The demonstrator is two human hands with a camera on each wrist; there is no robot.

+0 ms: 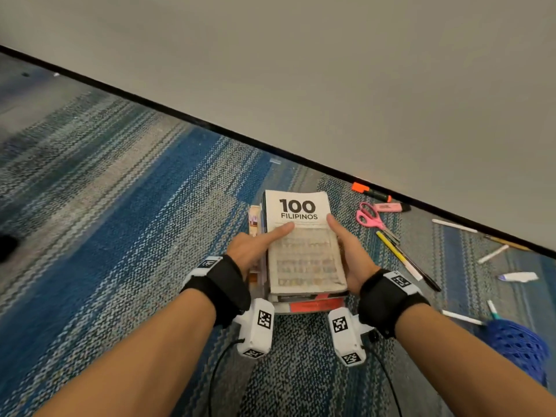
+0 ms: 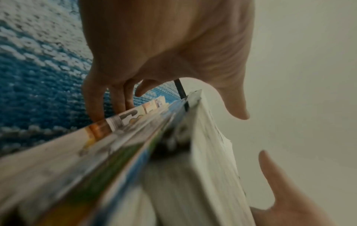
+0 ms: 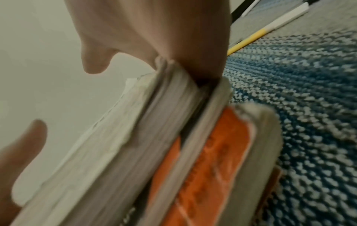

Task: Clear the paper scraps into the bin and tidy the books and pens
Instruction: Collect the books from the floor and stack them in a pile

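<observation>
We clamp the stack of books (image 1: 305, 260) from both sides, left hand (image 1: 255, 251) and right hand (image 1: 352, 254) grasping it, likely squaring edges; pens (image 1: 403, 257) lie at three o'clock.

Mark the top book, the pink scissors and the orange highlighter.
top book (image 1: 304, 251): head view, middle of its front cover.
pink scissors (image 1: 367, 217): head view, on the handle loops.
orange highlighter (image 1: 371, 192): head view, mid-barrel.

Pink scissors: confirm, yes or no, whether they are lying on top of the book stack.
No: the pink scissors lie on the carpet to the right of the book stack, apart from it, near the wall.
</observation>
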